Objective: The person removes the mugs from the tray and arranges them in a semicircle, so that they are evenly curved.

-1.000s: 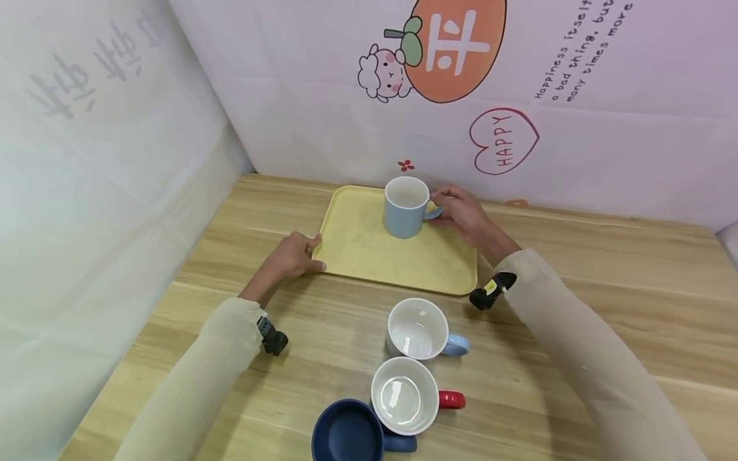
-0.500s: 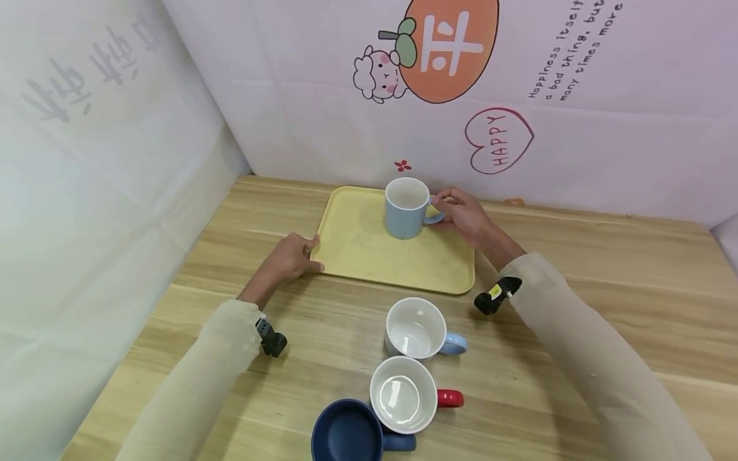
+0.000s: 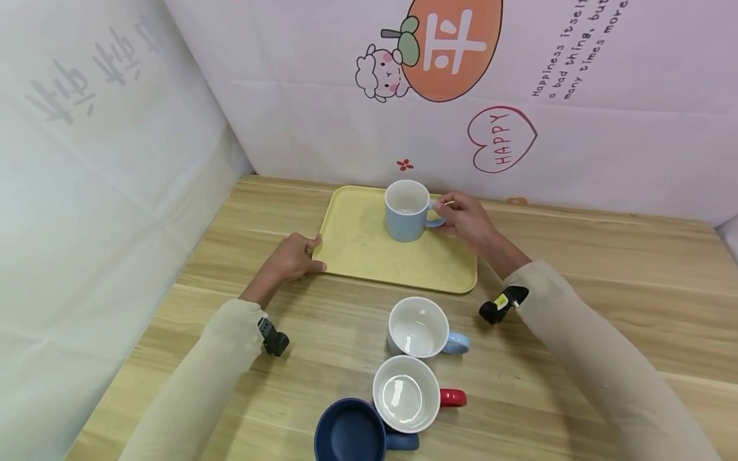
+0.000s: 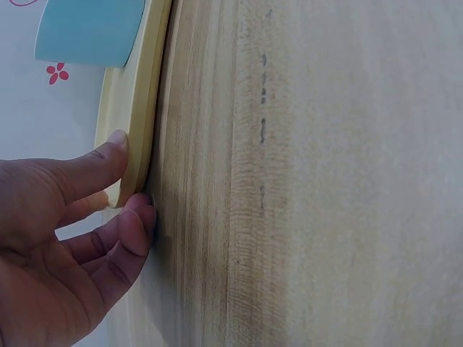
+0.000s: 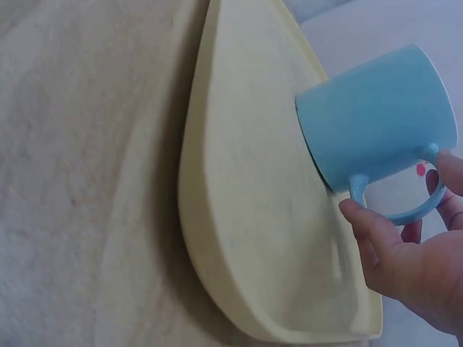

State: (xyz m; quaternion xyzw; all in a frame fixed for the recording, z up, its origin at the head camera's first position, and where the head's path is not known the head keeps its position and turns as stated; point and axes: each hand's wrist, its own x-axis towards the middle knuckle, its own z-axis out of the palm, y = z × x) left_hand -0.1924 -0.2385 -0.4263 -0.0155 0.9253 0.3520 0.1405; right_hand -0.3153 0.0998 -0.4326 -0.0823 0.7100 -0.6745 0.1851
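Note:
A light-blue mug (image 3: 405, 221) with a pale inside stands upright on the yellow tray (image 3: 357, 253), right of its middle toward the back. My right hand (image 3: 468, 221) holds the mug by its handle; in the right wrist view the fingers and thumb are around the handle (image 5: 416, 211). At the tray's left front corner, my left hand (image 3: 291, 256) grips the rim. The left wrist view shows the thumb on top of the tray's edge (image 4: 145, 108) and the other fingers curled at its underside.
In front of the tray, a white mug with a light-blue handle (image 3: 418, 328), a white mug with a red handle (image 3: 406, 394) and a dark-blue mug (image 3: 350, 432) stand close together on the wooden table (image 3: 576, 307). A white printed sheet (image 3: 311, 128) rises behind the tray.
My right hand and the light-blue mug have shifted very slightly toward me on the tray. The left hand keeps its grip on the tray, and the other mugs stay put.

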